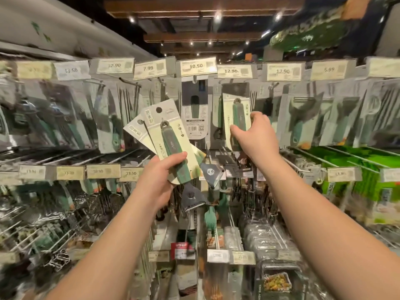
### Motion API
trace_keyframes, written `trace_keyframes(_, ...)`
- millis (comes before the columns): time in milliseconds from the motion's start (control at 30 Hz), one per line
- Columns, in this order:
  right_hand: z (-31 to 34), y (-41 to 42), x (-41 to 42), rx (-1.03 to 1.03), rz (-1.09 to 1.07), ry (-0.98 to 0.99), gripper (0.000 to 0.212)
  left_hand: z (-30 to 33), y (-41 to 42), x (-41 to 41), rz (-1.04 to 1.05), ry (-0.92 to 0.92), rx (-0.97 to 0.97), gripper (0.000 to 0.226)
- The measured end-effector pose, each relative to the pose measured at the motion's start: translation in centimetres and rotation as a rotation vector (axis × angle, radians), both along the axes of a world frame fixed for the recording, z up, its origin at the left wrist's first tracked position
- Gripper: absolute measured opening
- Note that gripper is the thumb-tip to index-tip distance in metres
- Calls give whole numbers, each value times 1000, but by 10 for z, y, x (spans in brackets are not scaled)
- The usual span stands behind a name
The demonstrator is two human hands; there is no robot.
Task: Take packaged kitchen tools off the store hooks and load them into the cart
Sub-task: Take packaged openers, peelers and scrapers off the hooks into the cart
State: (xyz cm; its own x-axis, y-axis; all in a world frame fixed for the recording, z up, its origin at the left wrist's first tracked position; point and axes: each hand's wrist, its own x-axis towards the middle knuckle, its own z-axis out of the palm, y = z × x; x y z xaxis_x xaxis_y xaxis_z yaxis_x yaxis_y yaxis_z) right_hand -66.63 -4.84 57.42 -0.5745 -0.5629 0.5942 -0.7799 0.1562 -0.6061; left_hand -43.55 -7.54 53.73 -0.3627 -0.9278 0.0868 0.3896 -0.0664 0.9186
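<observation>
Progress looks partial here: a fan of packaged tools (164, 135) is already off the rack and in the left hand (161, 176), while the cart is nowhere in view, so nothing can be called loaded yet.

Starting at nine o'clock, the left forearm rises from the bottom edge and angles up toward centre. That hand's grip is curled round the lower ends of the fan, thumb pressed across the front card, fingers hidden behind. At least two, maybe three cards spread from it, tilting toward eleven o'clock, the front one showing a green-handled tool under clear plastic.

Dead centre, at twelve o'clock above the fan, a dark-carded pack (194, 109) hangs on its hook under the 10.50 price tag (198, 66).

Moving to one o'clock, the right arm stretches further up and out than the left, wrist cocked back. The right hand (251, 132) pinches another green-handled pack (237, 118), thumb on one edge, fingers wrapped round the other. That pack sits tilted against the row beneath the 12.90 price tag (234, 71); whether it is free of its hook or hanging on it, I cannot tell, as the top of the card is blurred.

My read: this one needs drawing clear, then everything goes down to the cart. Plenty of packs hang along the hooks toward three o'clock, including a peeler pack (303, 118).
</observation>
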Motion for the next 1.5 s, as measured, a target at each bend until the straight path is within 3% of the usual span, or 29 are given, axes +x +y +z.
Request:
trace_keyframes(300, 15, -17, 5, -37, -62, 14, 67, 7, -12, 6, -88, -1, -9, 32)
trace_keyframes(500, 18, -24, 6, -1, -94, 12, 68, 9, -17, 9, -125, 10, 9, 44)
trace_keyframes(833, 18, -39, 0, 7, -107, 33, 68, 14, -18, 8, -150, 16, -35, 16)
trace_keyframes(1133, 6, -81, -24, 56, -98, -16, 38, 14, -26, -4, -127, -9, -55, 14)
trace_keyframes(1367, 8, -131, -44, 93, -82, -114, 65, 17, -42, -11, -88, -18, -52, 18)
trace_keyframes(1500, 11, -159, -51, 92, -42, -178, 67, 18, -49, -14, -75, -19, -59, 21)
